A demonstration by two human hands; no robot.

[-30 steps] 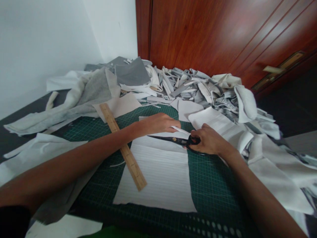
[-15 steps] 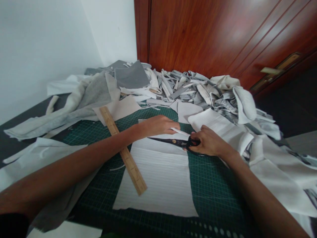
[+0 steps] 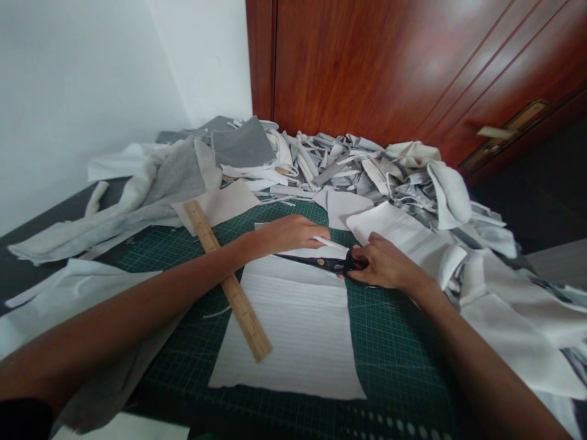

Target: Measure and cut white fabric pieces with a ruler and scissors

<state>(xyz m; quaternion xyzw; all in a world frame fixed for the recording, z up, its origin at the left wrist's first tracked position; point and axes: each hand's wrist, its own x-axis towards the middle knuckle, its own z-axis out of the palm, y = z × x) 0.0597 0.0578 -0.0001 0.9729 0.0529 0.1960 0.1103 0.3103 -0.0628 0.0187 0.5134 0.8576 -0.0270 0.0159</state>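
My right hand [image 3: 383, 263] is wrapped round the handles of black scissors [image 3: 321, 263], whose blades point left across a white ribbed cloth [image 3: 293, 330]. Beyond the blades, my left hand [image 3: 298, 233] pinches the far part of that cloth, and a folded white edge sticks out from its fingers towards the scissors. The cloth lies on a green gridded cutting mat [image 3: 398, 342]. A wooden ruler [image 3: 245, 311] rests slantwise over the cloth's left side and passes under my left forearm.
A heap of grey and white fabric scraps [image 3: 330, 162] runs along the back, against a brown wooden door [image 3: 367, 67]. Larger fabric pieces lie at the left [image 3: 92, 287] and at the right [image 3: 513, 336]. A white wall [image 3: 92, 73] bounds the left side.
Both hands and the scissors hold almost the same place on the cloth. The whole view has shifted very slightly.
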